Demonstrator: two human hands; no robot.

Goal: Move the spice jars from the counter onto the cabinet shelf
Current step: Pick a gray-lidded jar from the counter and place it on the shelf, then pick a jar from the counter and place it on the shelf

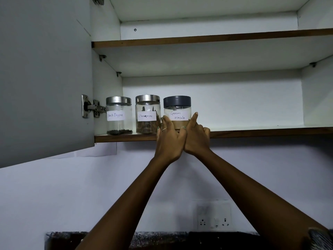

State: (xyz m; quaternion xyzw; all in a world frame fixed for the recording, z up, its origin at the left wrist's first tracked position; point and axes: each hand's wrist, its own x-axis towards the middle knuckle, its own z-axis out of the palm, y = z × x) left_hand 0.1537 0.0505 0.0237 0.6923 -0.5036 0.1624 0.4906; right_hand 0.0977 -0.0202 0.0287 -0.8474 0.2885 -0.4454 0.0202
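Observation:
Three clear jars stand in a row at the left end of the lower cabinet shelf (252, 132). The Black Pepper jar (119, 115) and the Cinnamon jar (147, 114) have steel lids. The Garam Masala jar (177, 112) has a dark grey lid and rests on the shelf near its front edge. My left hand (168, 139) cups its lower left side. My right hand (195, 136) presses its lower right side, thumb up against the glass. Both hands hide the jar's base.
The grey cabinet door (45, 78) hangs open at the left on a steel hinge (91, 107). An upper shelf (216, 37) lies above. The lower shelf runs on to the right of the jars. A wall socket (213, 221) sits below, above the dark speckled counter (162, 239).

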